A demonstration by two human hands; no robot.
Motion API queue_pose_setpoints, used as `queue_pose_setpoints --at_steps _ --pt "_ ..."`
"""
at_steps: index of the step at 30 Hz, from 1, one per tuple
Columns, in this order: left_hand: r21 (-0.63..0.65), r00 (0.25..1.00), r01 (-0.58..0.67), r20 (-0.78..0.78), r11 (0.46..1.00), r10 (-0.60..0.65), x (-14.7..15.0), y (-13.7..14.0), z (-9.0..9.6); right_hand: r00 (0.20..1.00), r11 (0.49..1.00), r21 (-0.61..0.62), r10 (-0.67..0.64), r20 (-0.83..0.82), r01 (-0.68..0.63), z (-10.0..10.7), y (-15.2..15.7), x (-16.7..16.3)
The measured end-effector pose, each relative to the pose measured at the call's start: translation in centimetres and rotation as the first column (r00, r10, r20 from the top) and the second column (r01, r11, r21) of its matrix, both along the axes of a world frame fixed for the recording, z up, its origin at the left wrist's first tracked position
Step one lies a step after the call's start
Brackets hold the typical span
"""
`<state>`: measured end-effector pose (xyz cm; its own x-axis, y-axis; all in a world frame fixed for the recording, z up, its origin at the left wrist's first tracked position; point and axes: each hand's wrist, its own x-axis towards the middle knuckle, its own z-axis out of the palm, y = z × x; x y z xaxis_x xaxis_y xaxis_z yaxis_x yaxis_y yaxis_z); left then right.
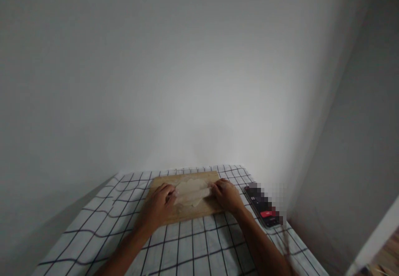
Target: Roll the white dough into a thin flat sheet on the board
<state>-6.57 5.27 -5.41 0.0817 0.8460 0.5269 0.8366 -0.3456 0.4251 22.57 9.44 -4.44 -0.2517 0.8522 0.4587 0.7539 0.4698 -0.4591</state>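
A flat, pale sheet of dough [190, 183] with an uneven edge lies on a wooden board [174, 218]. Across the dough rests a light-coloured rolling pin [193, 194], slightly tilted up toward the right. My left hand [161, 199] is closed around the pin's left end, over the board's left part. At the other end, my right hand [225, 193] grips the pin with curled fingers, near the board's right edge. Both hands hide the pin's ends.
The board lies on a table with a white, black-checked cloth [190, 249]. To the right of my right hand lies a phone [263, 209], partly blurred out by pixels. A pale wall [193, 80] rises behind the table, and another wall [352, 155] stands at the right.
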Motion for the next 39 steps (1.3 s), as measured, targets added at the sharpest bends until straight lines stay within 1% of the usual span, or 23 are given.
queue_pose_setpoints --at_steps 4,6,8,10,12,13,15,17,20,24,25,27,29,32,33,34,35,37,39 --pt "0.020 0.997 -0.070 0.021 0.997 0.069 -0.7 0.7 -0.6 0.988 1.000 -0.001 0.012 -0.155 -0.012 -0.6 0.4 -0.3" --pt "0.062 0.994 -0.094 0.053 0.994 0.091 -0.8 0.8 -0.9 0.983 0.999 0.011 0.034 -0.180 -0.032 -0.9 0.7 -0.7" --pt "0.089 0.993 -0.111 0.054 0.990 0.106 -0.7 0.8 -1.1 0.986 0.999 0.039 0.040 -0.160 -0.035 -1.2 0.9 -1.1" --pt "0.087 0.988 -0.153 0.011 0.984 0.152 -0.4 0.6 -1.1 0.995 0.997 0.070 0.033 -0.099 -0.026 -1.2 1.1 -1.5" --pt "0.078 0.971 -0.229 -0.053 0.970 0.233 0.0 0.3 -1.0 1.000 0.996 0.094 0.001 0.003 -0.001 -1.1 1.1 -1.8" --pt "0.078 0.960 -0.261 -0.087 0.962 0.267 0.1 0.1 -1.0 0.998 0.995 0.097 -0.019 0.062 0.013 -0.9 1.1 -1.8" --pt "0.077 0.943 -0.287 -0.152 0.955 0.296 0.4 0.0 -0.8 0.985 0.995 0.090 -0.046 0.165 0.031 -0.5 0.9 -1.9" --pt "0.064 0.936 -0.293 -0.184 0.954 0.300 0.4 0.0 -0.8 0.968 0.997 0.071 -0.040 0.247 0.023 0.0 0.6 -1.9" --pt "0.038 0.933 -0.309 -0.183 0.950 0.310 0.2 0.5 -1.0 0.940 1.000 0.020 0.001 0.342 -0.008 0.7 -0.1 -1.8" --pt "0.012 0.953 -0.268 -0.146 0.963 0.267 0.3 1.0 -0.8 0.926 0.999 -0.049 -0.005 0.377 0.025 1.2 -1.2 -1.8" --pt "0.002 0.958 -0.254 -0.135 0.967 0.252 0.5 1.0 -0.6 0.921 0.998 -0.061 0.009 0.389 0.016 1.2 -1.3 -1.7" --pt "-0.020 0.968 -0.227 -0.113 0.974 0.223 0.9 0.9 -0.1 0.907 0.997 -0.069 0.059 0.418 -0.033 1.1 -1.5 -1.5" --pt "-0.044 0.975 -0.206 -0.091 0.978 0.201 1.3 0.7 0.5 0.881 0.991 -0.054 0.134 0.453 -0.123 1.1 -1.6 -1.1" --pt "-0.056 0.982 -0.187 -0.046 0.981 0.185 1.6 0.5 0.9 0.814 0.949 -0.041 0.291 0.503 -0.313 1.1 -1.5 -0.3" --pt "-0.053 0.984 -0.178 -0.031 0.983 0.177 1.6 0.5 0.8 0.817 0.943 -0.037 0.307 0.488 -0.332 1.0 -1.5 -0.1" --pt "-0.049 0.985 -0.171 -0.015 0.984 0.170 1.6 0.5 0.8 0.843 0.949 -0.031 0.294 0.451 -0.314 0.9 -1.4 0.0" --pt "-0.049 0.986 -0.165 0.002 0.985 0.165 1.5 0.5 0.6 0.884 0.965 -0.026 0.250 0.395 -0.261 0.7 -1.3 0.0" --pt "-0.057 0.986 -0.163 0.034 0.985 0.165 1.4 0.6 0.3 0.953 0.992 -0.025 0.123 0.275 -0.121 0.2 -1.1 -0.3" --pt "-0.058 0.982 -0.174 0.068 0.983 0.178 1.4 0.6 0.1 0.975 0.998 -0.022 0.054 0.213 -0.051 -0.3 -0.8 -1.0"
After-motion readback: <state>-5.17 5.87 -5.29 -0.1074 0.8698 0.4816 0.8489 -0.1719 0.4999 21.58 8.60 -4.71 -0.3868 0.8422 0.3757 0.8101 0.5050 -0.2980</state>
